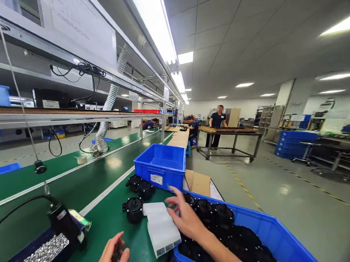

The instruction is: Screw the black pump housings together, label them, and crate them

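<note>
My right hand (185, 216) hovers with fingers apart beside a white block-like piece (162, 227), near the rim of a blue bin. Whether the fingertips touch the white piece I cannot tell. The white piece lies on the green work surface (135, 245), its front edge marked with small grey rectangles. My left hand (112, 257) is at the lower edge of the view, thumb and fingers curved and apart, with a dark patch between them. A round black housing (134, 209) stands left of the white piece. More black housings (145, 189) sit behind it.
A blue bin full of black parts (268, 224) is at the right. Another blue bin (160, 158) stands behind. At the left are a tray of small metal nuts (37, 258) and a hanging black power tool (64, 222). A person (218, 120) stands at a far cart.
</note>
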The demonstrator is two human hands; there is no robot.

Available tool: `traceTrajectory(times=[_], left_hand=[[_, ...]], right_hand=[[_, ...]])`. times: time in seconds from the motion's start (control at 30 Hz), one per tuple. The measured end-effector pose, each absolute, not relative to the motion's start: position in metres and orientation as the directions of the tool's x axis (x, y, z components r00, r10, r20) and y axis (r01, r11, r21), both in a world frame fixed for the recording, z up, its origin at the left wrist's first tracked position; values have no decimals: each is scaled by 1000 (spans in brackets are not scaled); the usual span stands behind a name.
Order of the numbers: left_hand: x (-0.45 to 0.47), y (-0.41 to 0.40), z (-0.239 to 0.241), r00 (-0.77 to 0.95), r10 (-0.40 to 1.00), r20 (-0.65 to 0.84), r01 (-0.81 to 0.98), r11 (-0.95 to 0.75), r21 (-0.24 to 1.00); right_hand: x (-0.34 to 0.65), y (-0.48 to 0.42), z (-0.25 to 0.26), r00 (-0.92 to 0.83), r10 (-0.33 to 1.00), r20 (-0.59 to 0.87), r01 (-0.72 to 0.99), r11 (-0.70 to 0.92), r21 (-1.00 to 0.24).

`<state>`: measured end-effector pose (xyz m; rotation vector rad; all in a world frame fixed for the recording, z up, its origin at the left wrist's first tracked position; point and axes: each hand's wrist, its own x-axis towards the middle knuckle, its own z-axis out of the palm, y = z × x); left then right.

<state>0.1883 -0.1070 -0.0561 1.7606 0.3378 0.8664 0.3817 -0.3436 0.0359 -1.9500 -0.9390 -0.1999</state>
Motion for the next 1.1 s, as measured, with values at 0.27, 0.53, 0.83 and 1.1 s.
traceTrajectory(times=[0.27,0.53,0.83,1.1], left_hand=[[194,-84,-77,675,489,553,-150,-642,752],[178,-83,-57,675,262,689,-186,-844,503],[173,-87,-42,602,299,740,-367,-720,589],[168,-93,-32,685,440,581,-337,-516,788]], right_hand=[[383,-192,57,636,671,381,667,-229,-709],[322,-210,52,521,788,328,558,-24,-829],[282,-246,58,609,674,417,561,6,-828],[260,-257,33,584,781,219,435,-74,-897]])
